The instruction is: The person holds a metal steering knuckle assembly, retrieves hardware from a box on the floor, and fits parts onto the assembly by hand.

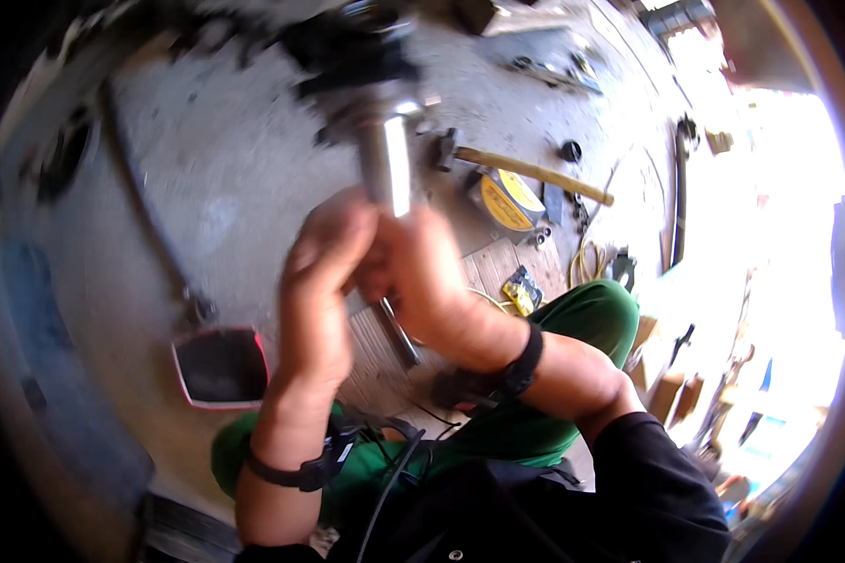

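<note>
A shiny metal shaft (386, 159) stands up in front of me, its top end joined to a dark mechanical part (352, 56) that is smeared by motion. Around the shaft's lower end my left hand (324, 249) and my right hand (421, 267) are closed, side by side and close together. Blur hides exactly where the fingers lie. Below my hands a thin metal rod (402, 336) slants down; whether it joins the shaft, I cannot tell. Each wrist wears a black band.
On the floor to the right lie a wooden-handled hammer (535, 174), a yellow-and-black round container (509, 199), a small black ring (571, 150) and a yellow packet (523, 291). A red-rimmed dark box (221, 367) and a long bar (145, 192) lie left. Tools (723, 403) crowd the right side.
</note>
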`<state>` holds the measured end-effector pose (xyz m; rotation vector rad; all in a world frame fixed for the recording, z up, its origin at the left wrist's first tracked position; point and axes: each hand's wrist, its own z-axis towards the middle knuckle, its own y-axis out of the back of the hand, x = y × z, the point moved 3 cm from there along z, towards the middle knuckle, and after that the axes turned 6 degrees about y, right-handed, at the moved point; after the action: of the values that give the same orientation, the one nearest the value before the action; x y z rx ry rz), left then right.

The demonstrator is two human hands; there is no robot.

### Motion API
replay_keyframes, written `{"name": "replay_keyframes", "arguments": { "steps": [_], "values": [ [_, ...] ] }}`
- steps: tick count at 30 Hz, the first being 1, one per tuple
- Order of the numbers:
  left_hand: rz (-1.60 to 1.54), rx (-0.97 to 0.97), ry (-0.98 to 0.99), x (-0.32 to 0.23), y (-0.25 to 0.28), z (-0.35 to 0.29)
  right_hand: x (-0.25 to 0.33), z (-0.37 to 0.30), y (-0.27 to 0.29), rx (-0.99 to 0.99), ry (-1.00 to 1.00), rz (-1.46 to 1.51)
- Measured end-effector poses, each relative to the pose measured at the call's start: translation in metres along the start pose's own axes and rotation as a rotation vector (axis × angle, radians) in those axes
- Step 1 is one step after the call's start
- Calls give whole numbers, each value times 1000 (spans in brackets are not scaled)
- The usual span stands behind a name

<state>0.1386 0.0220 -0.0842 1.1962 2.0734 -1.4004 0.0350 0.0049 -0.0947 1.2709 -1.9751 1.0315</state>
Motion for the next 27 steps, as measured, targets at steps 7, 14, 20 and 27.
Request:
{"name": "replay_keyframes", "arguments": {
  "steps": [7, 14, 20, 27],
  "values": [
    [232, -25, 55, -13, -4, 27, 0, 11, -13, 261, 33, -77],
    [121, -266, 47, 0, -18, 30, -13, 22, -6, 523, 109, -187],
    [111, -499, -1, 21, -44, 31, 11, 34, 20, 643, 46, -245],
    [-2, -743, -80, 41, -100, 46, 44, 50, 49, 754, -37, -510]
  ]
}}
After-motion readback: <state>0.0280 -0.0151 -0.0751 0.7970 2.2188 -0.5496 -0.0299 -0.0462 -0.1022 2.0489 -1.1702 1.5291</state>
